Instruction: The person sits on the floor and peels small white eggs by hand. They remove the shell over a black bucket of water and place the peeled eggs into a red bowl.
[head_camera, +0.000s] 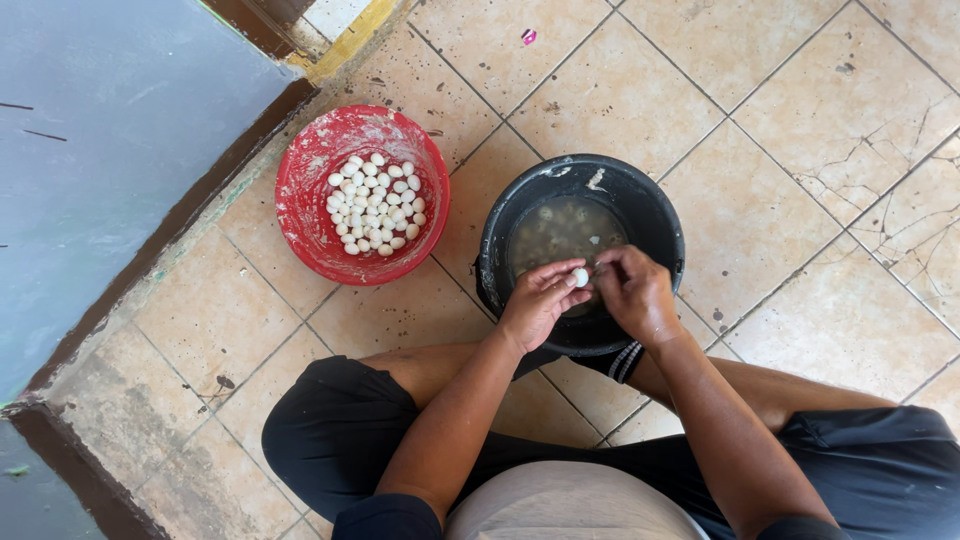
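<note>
Nearest me, L hand (537, 305) & R hand (633, 292) both pinched one small white egg (580, 277) over the black bucket (655, 215) of murky water. At 10 o'clock sat the red basin (305, 215) w/ peeled eggs. Risk, I judged: wet fingers could let it slip into the water.

The tiled floor (800, 130) is carrying everything here. Its tiles are beige, and some at the right side of the frame are showing cracks. A red bowl (305, 215) full of small white eggs is sitting on it in the upper left. A black bucket (655, 215) holding cloudy water is sitting just beside it, in the middle. A tiny pink scrap (528, 36) is lying near the top edge.
</note>
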